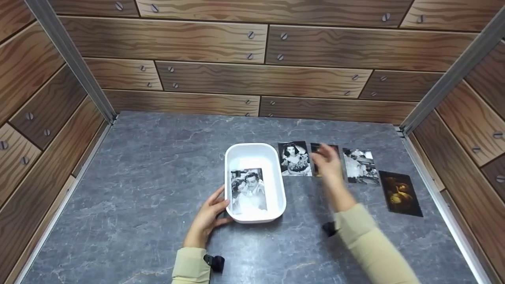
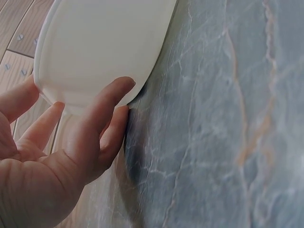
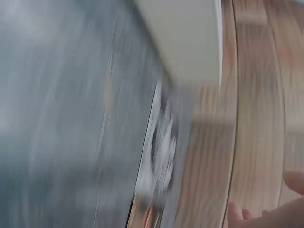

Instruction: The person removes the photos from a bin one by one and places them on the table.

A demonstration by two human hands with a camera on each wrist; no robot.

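Observation:
A white tub (image 1: pixel 278 185) with rounded corners stands mid-table, a black-and-white photo of a couple (image 1: pixel 248 193) lying inside it. My left hand (image 1: pixel 209 215) is at its near left corner; in the left wrist view spread fingers (image 2: pixel 111 92) touch the outer wall. Blurred, my right hand (image 1: pixel 329 163) is above a dark photo (image 1: pixel 317 147), partly covering it, with nothing visible between its fingers. At the edge of the right wrist view, its fingertips (image 3: pixel 237 213) show against the wall.
A black-and-white portrait photo (image 1: pixel 294 159) lies just right of the tub. Farther right are a black-and-white scene photo (image 1: pixel 361 165) and a dark picture with yellow fruit-like shapes (image 1: pixel 400 193). Plank-patterned walls (image 1: pixel 205 75) enclose the grey marbled table (image 1: pixel 138 177).

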